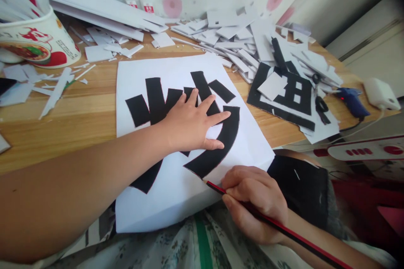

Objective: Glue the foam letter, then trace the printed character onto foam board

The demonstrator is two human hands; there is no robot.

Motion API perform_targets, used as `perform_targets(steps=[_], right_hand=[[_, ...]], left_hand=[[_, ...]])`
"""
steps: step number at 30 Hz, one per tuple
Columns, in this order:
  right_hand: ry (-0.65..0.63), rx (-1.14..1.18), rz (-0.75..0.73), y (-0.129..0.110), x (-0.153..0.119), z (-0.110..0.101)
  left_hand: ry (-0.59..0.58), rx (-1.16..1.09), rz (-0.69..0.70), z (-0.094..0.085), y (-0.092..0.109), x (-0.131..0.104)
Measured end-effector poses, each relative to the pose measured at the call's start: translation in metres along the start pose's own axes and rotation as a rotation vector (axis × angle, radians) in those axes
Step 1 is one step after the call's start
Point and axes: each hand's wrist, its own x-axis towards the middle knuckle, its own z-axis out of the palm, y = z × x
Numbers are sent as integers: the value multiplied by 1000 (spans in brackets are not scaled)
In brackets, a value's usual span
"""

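Note:
My left hand [194, 124] lies flat with its fingers spread, pressing on black cut-out character pieces [154, 96]. These rest on a large white sheet [176, 206], and the hand and forearm cover part of them. In my right hand [255, 201] is a red-and-black pencil [274, 222], pinched between thumb and fingers. Its tip meets the lower end of the curved black stroke [225, 138], at the edge on the white sheet. Thin reddish lines run along some edges of the black shapes.
White foam-board scraps [233, 38] heap at the back. A paper cup [41, 38] holding tools stands left. Another black cut-out [284, 96], a blue glue gun [352, 101] and a white power adapter [381, 92] lie right. The sheet overhangs the wooden table's [94, 88] front edge.

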Motion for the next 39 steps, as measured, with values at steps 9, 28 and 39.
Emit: perform_targets(steps=[9,28,39], right_hand=[[24,-22,40,-2,1,-2],[93,185,31,9,14,-18],[81,-490,0,61,43,-20]], left_hand=[[15,12,11,2,-1,0],[120,24,6,8,-5,1],[47,-127,19,-4,-8,-8]])
